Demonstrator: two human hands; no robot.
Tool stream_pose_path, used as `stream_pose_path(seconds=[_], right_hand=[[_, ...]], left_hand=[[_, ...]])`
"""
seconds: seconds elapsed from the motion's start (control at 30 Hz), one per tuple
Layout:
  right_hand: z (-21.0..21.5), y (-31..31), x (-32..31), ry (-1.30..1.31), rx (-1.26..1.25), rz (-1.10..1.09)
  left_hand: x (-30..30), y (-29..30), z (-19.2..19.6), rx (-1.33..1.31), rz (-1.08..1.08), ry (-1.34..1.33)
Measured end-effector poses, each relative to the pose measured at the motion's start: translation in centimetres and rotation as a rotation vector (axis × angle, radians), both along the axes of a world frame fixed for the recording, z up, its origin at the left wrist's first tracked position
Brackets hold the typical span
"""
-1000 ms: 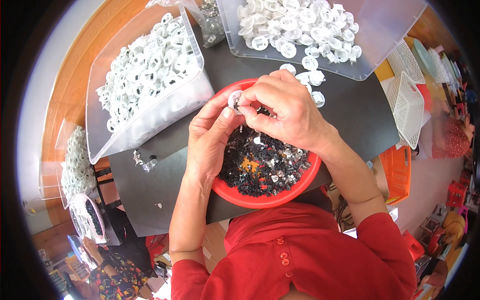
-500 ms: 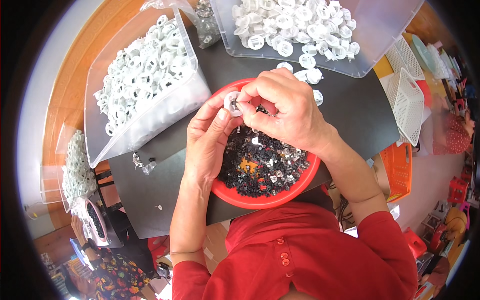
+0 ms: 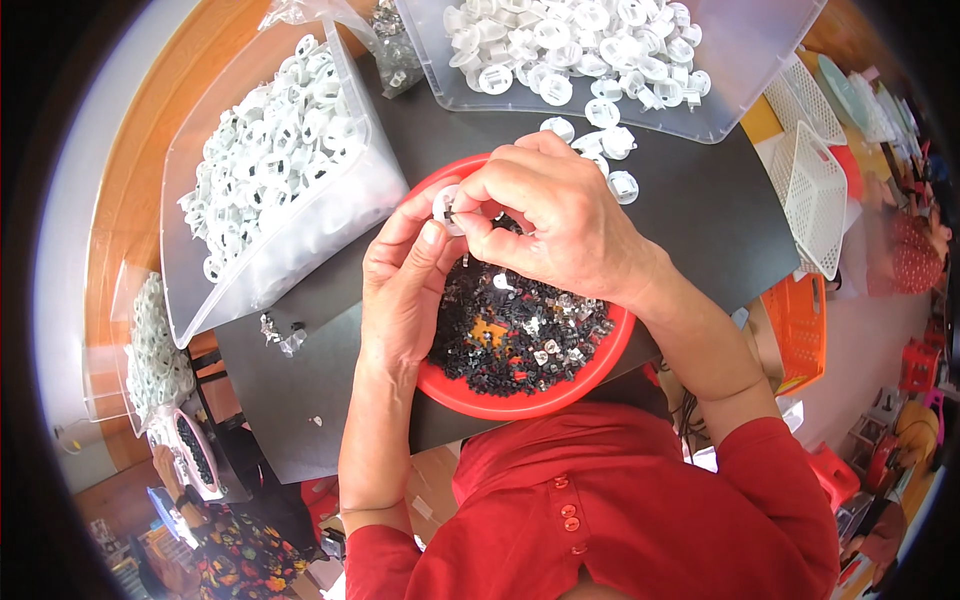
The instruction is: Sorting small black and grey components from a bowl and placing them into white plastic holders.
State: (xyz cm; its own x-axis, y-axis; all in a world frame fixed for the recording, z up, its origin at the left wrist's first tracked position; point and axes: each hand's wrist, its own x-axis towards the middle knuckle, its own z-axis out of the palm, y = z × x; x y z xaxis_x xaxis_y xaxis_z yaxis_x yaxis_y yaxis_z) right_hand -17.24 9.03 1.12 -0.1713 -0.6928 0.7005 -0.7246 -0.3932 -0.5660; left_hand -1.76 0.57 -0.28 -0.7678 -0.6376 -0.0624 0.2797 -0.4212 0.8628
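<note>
Pinching a round white piece (image 3: 441,204) (dark-centred), left hand (image 3: 404,285) meets right hand (image 3: 570,212), itself pinched together.

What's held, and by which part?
Left hand: white round piece, pinched at its rim. Right hand: fingertips at its face; whether they grip anything, can't tell.

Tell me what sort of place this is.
Probably a small assembly workshop: clear bins hold heaped white plastic parts, a red basin holds many small black and metallic pieces, and another person in a floral top is at lower left.
</note>
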Motion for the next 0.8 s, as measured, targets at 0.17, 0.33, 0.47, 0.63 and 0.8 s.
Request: stream_pose_path(seconds=[0.17, 0.33, 0.47, 0.63, 0.8], right_hand=[[-0.06, -0.06, 0.16, 0.014, -0.014, 0.003], [-0.24, -0.09, 0.21, 0.042, -0.029, 0.006], [-0.52, -0.29, 0.54, -0.019, -0.026, 0.033], [-0.48, -0.59, 0.55, 0.050, -0.061, 0.007], [-0.44, -0.28, 0.02, 0.024, -0.007, 0.068]], left_hand=[[0.02, 0.08, 0.14, -0.004, -0.002, 0.007], [0.36, -0.13, -0.23, -0.116, -0.001, -0.012], [0.44, 0.19, -0.40, -0.138, 0.028, -0.032], [0.18, 0.27, -0.15, -0.131, 0.091, 0.005], [0.05, 0.32, -0.24, -0.150, 0.110, 0.039]])
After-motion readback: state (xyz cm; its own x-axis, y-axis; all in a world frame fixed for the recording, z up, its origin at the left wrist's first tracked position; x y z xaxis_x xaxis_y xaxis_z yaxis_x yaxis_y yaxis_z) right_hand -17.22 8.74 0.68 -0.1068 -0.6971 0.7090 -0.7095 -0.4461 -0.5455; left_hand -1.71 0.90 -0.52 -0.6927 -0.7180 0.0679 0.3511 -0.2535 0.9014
